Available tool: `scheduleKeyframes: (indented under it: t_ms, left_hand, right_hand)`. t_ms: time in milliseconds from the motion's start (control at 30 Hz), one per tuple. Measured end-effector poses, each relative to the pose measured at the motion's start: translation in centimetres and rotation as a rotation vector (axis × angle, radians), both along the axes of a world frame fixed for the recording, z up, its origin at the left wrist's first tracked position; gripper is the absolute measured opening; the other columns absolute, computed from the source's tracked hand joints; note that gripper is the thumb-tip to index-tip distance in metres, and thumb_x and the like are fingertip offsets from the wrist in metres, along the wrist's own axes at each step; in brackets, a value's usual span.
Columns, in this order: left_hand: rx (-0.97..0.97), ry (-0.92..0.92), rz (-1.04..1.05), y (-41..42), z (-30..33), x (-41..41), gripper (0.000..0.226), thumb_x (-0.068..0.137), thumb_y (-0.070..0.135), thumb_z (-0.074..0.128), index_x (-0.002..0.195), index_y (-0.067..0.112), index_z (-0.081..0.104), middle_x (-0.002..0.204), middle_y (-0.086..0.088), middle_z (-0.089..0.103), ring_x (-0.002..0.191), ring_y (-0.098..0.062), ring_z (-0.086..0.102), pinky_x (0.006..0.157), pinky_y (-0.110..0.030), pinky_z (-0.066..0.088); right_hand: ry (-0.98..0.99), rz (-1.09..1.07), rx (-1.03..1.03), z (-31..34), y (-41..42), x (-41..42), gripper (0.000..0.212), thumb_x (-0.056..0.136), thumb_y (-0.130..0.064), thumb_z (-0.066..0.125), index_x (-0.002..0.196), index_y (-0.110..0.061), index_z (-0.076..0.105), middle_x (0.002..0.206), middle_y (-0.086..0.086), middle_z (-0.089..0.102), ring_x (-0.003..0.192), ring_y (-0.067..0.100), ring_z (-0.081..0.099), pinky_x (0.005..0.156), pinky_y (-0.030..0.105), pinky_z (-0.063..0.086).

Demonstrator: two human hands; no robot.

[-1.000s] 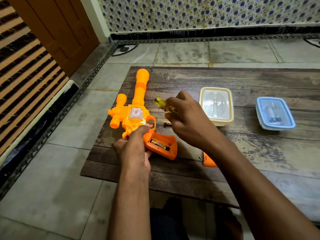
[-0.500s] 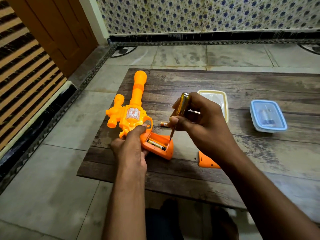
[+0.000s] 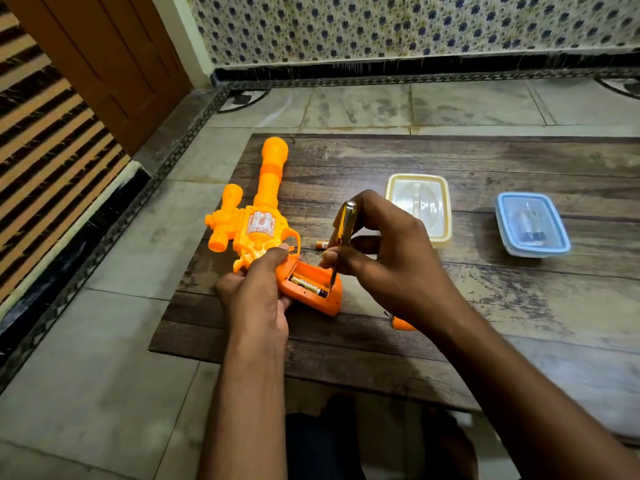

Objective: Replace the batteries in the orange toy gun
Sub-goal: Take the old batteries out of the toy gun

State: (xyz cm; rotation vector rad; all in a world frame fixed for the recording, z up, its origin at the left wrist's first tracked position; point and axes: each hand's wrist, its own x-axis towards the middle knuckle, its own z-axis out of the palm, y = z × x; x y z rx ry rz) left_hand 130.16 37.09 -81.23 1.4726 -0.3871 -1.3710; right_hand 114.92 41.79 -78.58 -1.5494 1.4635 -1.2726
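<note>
L hand (image 3: 254, 296) curled round the toy gun (image 3: 263, 233) at grip base, index finger stretched fwd along its body. R hand (image 3: 388, 261) pinches the screwdriver (image 3: 341, 237) near upright, thumb & fingers bent. Both forearms reach in from below.

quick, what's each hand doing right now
Left hand: grips the orange toy gun at its handle.
Right hand: pinches the yellow-handled screwdriver, tip down in the open battery compartment.

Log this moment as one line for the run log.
left hand: holds gun | right hand: screwdriver tip at battery in open grip | spare battery on table
</note>
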Motion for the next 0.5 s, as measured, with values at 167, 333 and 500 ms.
scheduleKeyframes:
  t_ms: [167,333,500]
  left_hand:
    - [-0.006,0.004,0.010,0.1,0.3,-0.3,0.056,0.075,0.001,0.084,0.124,0.004,0.058,0.109,-0.021,0.074,0.095,-0.037,0.076,0.079,-0.058,0.061]
    - [0.000,0.006,0.001,0.0,0.1,-0.2,0.051,0.075,0.001,0.084,0.118,0.007,0.058,0.109,-0.021,0.074,0.093,-0.036,0.076,0.077,-0.057,0.062]
    - [0.000,0.007,0.015,-0.2,0.0,-0.3,0.038,0.078,0.001,0.082,0.098,0.017,0.055,0.111,-0.020,0.073,0.096,-0.036,0.075,0.081,-0.060,0.061]
  right_hand:
    - [0.011,0.001,0.004,0.3,0.1,0.2,0.030,0.088,-0.005,0.078,0.104,-0.011,0.053,0.092,-0.001,0.065,0.081,0.010,0.077,0.070,0.047,0.064]
    - [0.034,-0.007,0.016,0.5,0.0,0.1,0.031,0.088,-0.004,0.078,0.104,-0.010,0.052,0.093,-0.001,0.064,0.079,0.008,0.077,0.069,0.045,0.064]
    - [0.069,0.028,-0.006,1.1,0.1,0.0,0.040,0.085,0.002,0.078,0.111,-0.016,0.053,0.086,-0.004,0.064,0.077,0.009,0.074,0.068,0.038,0.064]
